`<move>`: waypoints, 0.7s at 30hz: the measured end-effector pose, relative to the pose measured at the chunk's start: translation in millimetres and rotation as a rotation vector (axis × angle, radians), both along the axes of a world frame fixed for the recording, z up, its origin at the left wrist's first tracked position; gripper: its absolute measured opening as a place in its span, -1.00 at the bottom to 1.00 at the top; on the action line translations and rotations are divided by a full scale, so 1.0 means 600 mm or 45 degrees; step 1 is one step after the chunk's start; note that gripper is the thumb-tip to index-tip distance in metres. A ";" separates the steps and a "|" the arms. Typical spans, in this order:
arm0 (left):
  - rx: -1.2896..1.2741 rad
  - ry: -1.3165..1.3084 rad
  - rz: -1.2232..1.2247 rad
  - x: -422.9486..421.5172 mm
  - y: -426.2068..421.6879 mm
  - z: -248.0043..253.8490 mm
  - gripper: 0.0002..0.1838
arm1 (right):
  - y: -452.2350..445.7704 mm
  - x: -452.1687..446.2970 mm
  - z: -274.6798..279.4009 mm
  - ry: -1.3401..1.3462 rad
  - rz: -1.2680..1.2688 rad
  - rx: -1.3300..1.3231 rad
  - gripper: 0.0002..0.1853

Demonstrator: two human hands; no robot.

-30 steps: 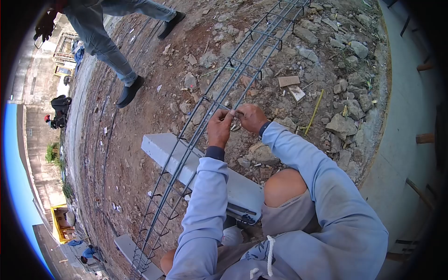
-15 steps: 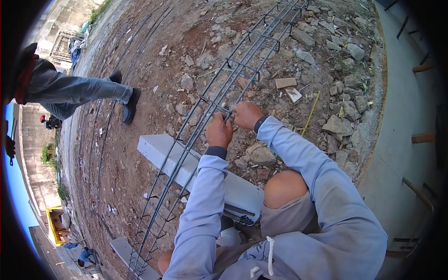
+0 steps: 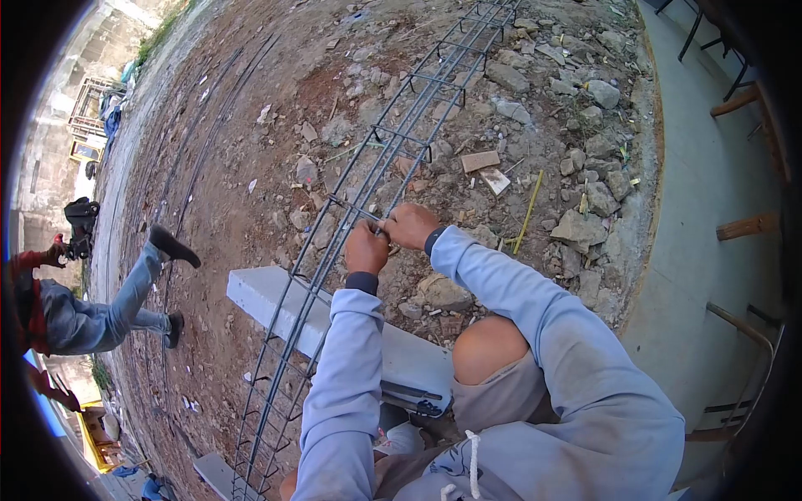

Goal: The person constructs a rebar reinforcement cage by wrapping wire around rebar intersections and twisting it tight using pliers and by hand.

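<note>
A long rebar cage [image 3: 363, 182] of thin steel bars and square stirrups runs diagonally across the view. My left hand [image 3: 368, 248] is closed at its right edge, beside a stirrup corner. Touching its fingertips from the right, my right hand [image 3: 409, 225] is closed too, knuckles up. Both sets of fingers meet at the bar, and whatever they pinch is too small and covered to make out. Beneath the cage, a pale grey block-like beam [image 3: 280, 292] lies across the ground by my knee.
Broken stones [image 3: 581, 230] and a yellow strip [image 3: 528, 213] lie on the dirt to the right, beside a concrete floor [image 3: 668, 275] with wooden-legged furniture. Loose long bars [image 3: 200, 125] stretch along the left. A person in jeans [image 3: 100, 321] walks there.
The person in jeans has walked further down the left side, and their legs are in a new stride. My view has shifted slightly; both hands stay together at the same stirrup.
</note>
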State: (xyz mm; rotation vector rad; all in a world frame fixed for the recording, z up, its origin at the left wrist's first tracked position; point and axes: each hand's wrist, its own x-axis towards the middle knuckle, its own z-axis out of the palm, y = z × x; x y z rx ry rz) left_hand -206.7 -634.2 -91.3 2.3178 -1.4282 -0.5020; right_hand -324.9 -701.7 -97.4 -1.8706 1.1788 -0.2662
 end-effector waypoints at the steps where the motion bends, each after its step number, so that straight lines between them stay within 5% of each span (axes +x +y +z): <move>1: 0.054 0.211 0.010 0.014 -0.004 -0.007 -0.77 | -0.001 -0.004 0.004 -0.036 0.009 0.036 -0.61; 6: 0.080 1.268 0.321 0.037 -0.006 0.021 -0.76 | -0.001 0.000 -0.015 -0.092 -0.040 0.010 -0.64; 14: -0.447 1.505 0.529 0.032 0.004 0.007 -0.68 | -0.016 0.019 0.018 0.199 0.080 0.014 -0.61; 21: -0.527 1.560 0.486 0.025 0.013 0.010 -0.65 | -0.010 0.012 0.016 0.129 0.052 -0.054 -0.63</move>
